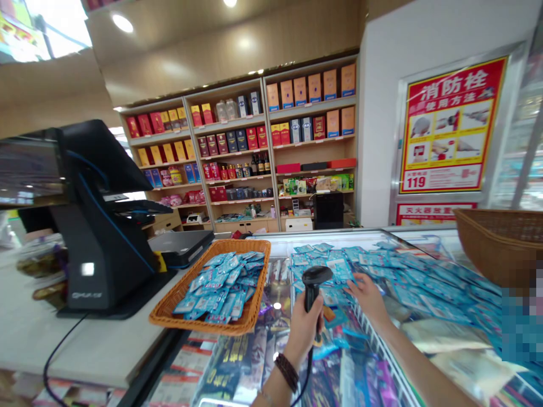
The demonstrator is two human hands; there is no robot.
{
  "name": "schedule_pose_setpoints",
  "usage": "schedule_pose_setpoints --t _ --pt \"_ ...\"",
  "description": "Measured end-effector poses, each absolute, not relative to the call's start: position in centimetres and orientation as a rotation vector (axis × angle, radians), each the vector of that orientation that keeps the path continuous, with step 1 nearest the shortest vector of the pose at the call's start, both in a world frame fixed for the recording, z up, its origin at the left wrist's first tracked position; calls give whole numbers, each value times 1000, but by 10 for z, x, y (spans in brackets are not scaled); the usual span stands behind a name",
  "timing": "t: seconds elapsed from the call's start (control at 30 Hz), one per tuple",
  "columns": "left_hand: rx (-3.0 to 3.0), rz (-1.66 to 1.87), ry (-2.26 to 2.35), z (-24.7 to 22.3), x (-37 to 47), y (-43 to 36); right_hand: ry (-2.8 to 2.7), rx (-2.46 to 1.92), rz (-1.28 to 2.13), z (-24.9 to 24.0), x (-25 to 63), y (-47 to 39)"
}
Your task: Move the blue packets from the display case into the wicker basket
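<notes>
Over glass-topped display case [271, 242], my left hand [306, 325] has fingers closed around handle of black barcode scanner [316, 277], held upright. Dark bracelet [287, 372] is on same wrist. My right hand [365, 291] is open, fingers spread and little bent, at loose blue packets [399, 274]; whether they touch, I cannot tell. More packets lie piled in orange wicker basket [203, 326], between scanner and black cash register [102, 243].
</notes>
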State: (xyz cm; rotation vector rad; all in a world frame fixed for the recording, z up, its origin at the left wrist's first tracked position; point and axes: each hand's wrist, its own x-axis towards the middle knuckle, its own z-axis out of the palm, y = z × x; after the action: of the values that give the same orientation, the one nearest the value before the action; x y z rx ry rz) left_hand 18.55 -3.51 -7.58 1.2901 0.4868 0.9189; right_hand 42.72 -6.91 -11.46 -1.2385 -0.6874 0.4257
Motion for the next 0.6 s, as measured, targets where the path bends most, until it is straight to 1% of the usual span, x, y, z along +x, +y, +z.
schedule_pose_setpoints --t 0.4,0.6 --pt "1289 960 506 -72 181 -34 -655 -1263 427 -113 429 -68" --pt "1287 1059 575 -65 162 -14 -629 -1271 433 -113 421 -34"
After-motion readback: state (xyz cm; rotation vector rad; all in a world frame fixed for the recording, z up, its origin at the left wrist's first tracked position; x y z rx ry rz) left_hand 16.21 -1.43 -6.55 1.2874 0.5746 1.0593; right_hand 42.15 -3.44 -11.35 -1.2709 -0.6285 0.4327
